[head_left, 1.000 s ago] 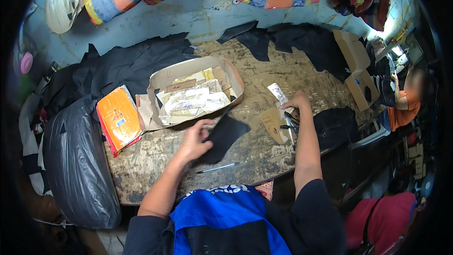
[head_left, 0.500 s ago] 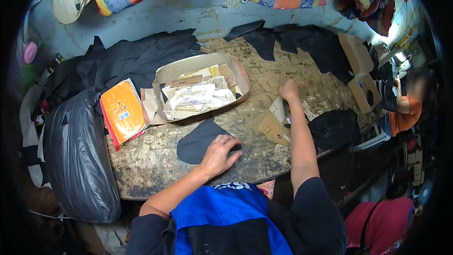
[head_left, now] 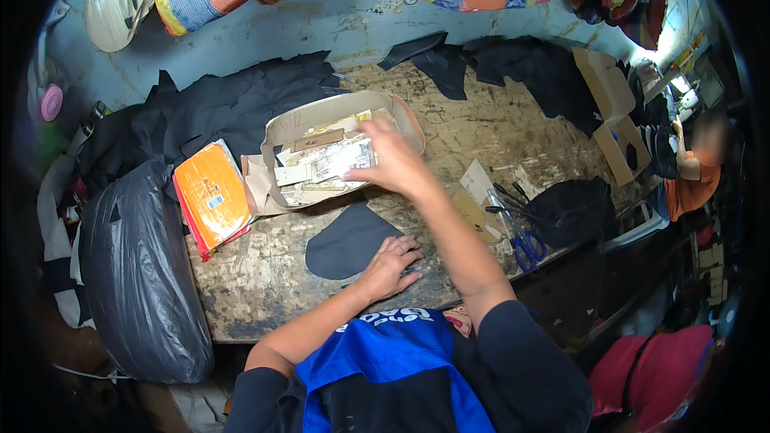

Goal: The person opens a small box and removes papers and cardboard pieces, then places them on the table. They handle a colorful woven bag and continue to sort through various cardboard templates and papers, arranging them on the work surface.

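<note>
A dark flat cut piece (head_left: 343,242) with a pointed top lies on the worn wooden table (head_left: 481,132) in front of me. My left hand (head_left: 391,269) rests flat at its right edge, fingers stretched and apart. Over the right side of a shallow cardboard box (head_left: 301,116) is my right hand (head_left: 393,159), slightly blurred, its thumb and fingers apart with nothing visible between them. Pale and brown card pieces (head_left: 325,162) fill the box. The right hand hides some of them; whether it touches any, I cannot tell.
Purple-handled scissors (head_left: 528,250) and card pieces (head_left: 473,207) lie right, beside a black bag (head_left: 571,210). An orange-covered book (head_left: 210,196) and a stuffed black plastic bag (head_left: 144,273) are left. Dark material (head_left: 233,104) lines the back. A person in orange (head_left: 691,188) is far right.
My right hand has moved left from the table's right side to above the box, uncovering the scissors. My left hand has shifted slightly right, its fingers flatter.
</note>
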{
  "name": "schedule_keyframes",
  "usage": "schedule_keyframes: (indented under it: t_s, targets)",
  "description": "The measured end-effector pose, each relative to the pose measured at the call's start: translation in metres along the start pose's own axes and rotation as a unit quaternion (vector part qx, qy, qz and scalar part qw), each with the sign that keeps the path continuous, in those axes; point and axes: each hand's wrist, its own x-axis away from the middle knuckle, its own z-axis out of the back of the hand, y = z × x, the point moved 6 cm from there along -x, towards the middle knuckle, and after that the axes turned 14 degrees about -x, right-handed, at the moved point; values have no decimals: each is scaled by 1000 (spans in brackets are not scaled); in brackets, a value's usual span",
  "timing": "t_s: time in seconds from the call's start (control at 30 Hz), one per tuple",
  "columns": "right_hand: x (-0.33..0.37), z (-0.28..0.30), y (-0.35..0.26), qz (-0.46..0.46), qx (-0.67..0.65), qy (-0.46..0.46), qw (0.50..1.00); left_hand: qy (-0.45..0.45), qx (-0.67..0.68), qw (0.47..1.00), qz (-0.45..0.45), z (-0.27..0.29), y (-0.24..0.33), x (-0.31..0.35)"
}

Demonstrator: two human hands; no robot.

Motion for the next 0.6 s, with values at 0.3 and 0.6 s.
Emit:
schedule_keyframes:
  t_s: [0.3, 0.6]
  targets:
    - [96, 80, 130, -336, 354, -208, 848, -17, 22, 1000, -5, 0, -2, -1]
    - [97, 42, 149, -314, 264, -228, 883, -21, 19, 1000, 13, 6, -7, 16]
